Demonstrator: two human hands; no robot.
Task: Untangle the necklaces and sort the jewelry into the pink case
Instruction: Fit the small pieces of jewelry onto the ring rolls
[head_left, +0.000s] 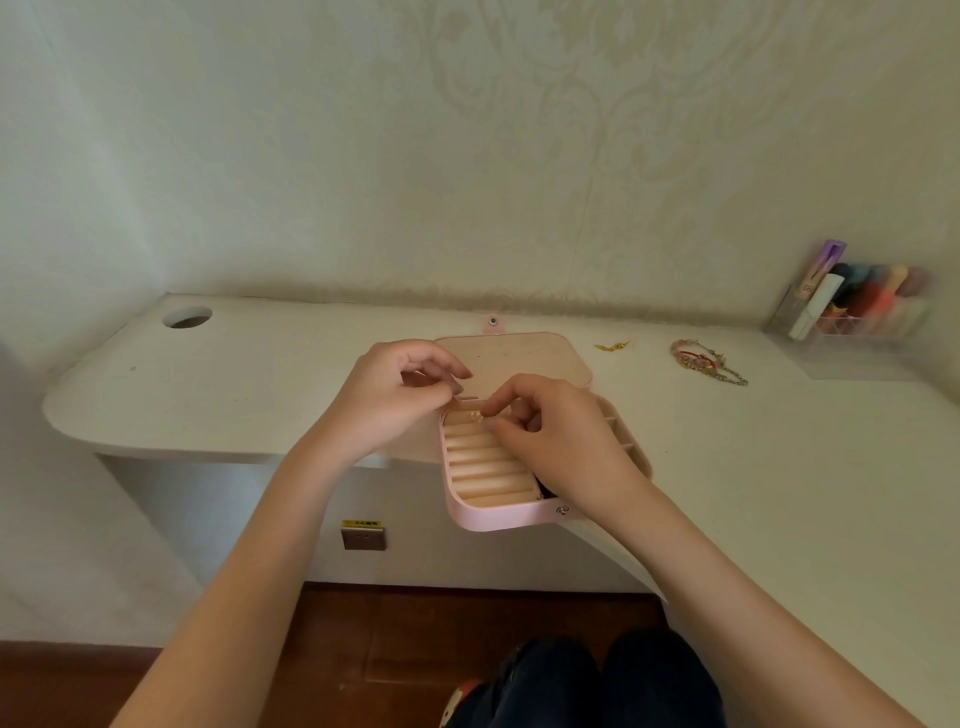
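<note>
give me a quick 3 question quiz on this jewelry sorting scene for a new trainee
1. True or false: the pink case lies open at the desk's front edge.
2. What lies on the desk to the right of the case's lid? A) a watch B) a tangle of bracelets and chains C) a comb
3. Over which part of the case do the left hand and right hand work?

Key
1. True.
2. B; a small gold piece lies between it and the lid.
3. The far end of the ring rolls, where a small gold item sits; the grip on it is unclear.
</note>
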